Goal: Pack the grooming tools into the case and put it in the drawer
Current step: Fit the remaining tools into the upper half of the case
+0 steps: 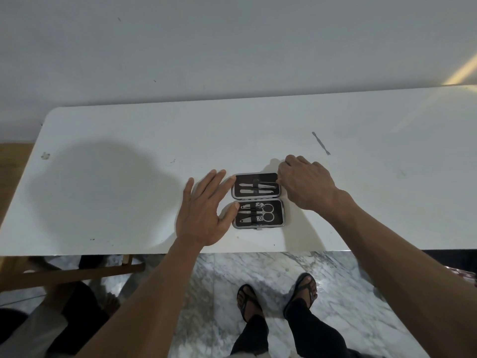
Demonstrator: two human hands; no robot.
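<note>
A small dark grooming case (258,200) lies open flat on the white table (129,177), near its front edge. Its far half holds slim metal tools under a strap; its near half holds scissors (267,213) and clippers. My left hand (205,210) rests flat with fingers spread, its fingertips touching the case's left edge. My right hand (305,183) is curled at the far half's right end, fingertips pinched on the end of the tweezers (269,184) lying in the case. A loose metal cuticle pusher (320,142) lies on the table, beyond my right hand.
The table stands against a white wall. Below its front edge are a marble floor and my sandalled feet (276,298). A wooden frame (77,272) and another person's foot (111,303) show at the lower left.
</note>
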